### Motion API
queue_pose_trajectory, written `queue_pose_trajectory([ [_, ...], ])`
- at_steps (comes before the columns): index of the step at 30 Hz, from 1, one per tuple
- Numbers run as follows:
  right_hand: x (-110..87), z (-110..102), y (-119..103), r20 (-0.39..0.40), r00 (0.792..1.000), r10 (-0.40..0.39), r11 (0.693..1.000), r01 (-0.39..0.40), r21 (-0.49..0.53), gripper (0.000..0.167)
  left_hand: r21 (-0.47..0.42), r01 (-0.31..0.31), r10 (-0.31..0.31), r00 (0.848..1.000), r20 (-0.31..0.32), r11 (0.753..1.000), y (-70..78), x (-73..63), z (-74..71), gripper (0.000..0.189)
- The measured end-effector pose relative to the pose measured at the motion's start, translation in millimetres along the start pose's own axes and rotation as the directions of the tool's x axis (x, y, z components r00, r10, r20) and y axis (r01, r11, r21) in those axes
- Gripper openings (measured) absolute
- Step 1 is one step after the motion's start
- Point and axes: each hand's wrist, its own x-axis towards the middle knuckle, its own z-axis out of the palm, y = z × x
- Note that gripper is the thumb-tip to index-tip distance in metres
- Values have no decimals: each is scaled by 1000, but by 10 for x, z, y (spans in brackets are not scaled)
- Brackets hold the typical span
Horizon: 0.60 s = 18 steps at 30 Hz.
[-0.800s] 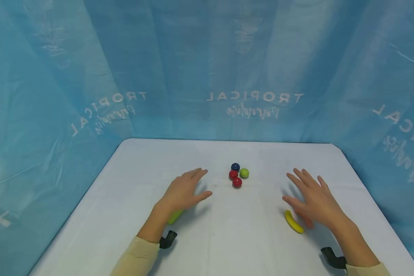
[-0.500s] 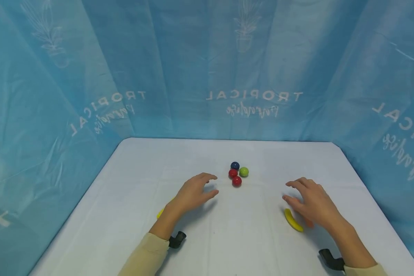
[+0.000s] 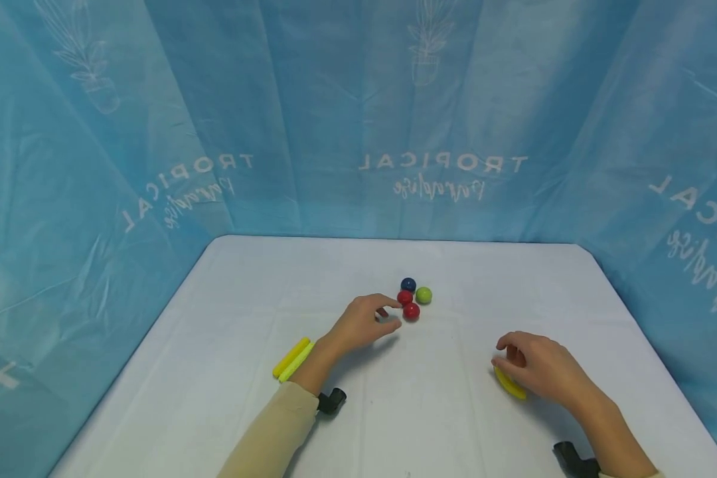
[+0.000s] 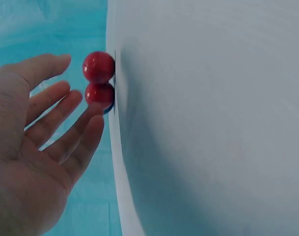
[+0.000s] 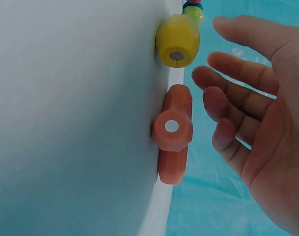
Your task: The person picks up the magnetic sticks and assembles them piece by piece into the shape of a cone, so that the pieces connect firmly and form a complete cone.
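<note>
My left hand (image 3: 360,324) reaches toward the front red ball (image 3: 411,311), thumb and fingers spread apart beside it. Another red ball (image 3: 405,297) sits just behind; in the left wrist view the fingertips overlap this lower red ball (image 4: 97,93), and nothing is gripped. Over the yellow toy banana (image 3: 512,386) hovers my right hand (image 3: 540,366), fingers loosely bent. The right wrist view shows a gap between these fingers and the banana (image 5: 177,39), whose end has a grey disc. Orange ridged pieces (image 5: 173,140) lie beside it, hidden under the hand in the head view.
A dark blue ball (image 3: 408,285) and a green ball (image 3: 423,295) touch the red ones. Near the left forearm lie a yellow stick (image 3: 291,356) and a lime one (image 3: 297,362). Blue printed curtains (image 3: 442,119) enclose the white table (image 3: 442,411).
My left hand has moved right and slightly forward to the red balls, uncovering the two sticks. My right hand has drawn back over the banana, its fingers bending more.
</note>
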Motion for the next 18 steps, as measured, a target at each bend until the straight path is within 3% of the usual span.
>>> queue_pose_trajectory([
  [8,-29,34,8,49,998,31,999,-32,15,22,107,-57,63,997,-49,993,17,182,99,44],
  [13,-66,64,25,81,995,52,999,-53,10,24,203,-112,119,993,-20,973,52,233,179,41],
  [18,-76,66,42,85,996,35,999,-35,4,27,248,-108,113,994,-8,963,85,247,213,38],
])
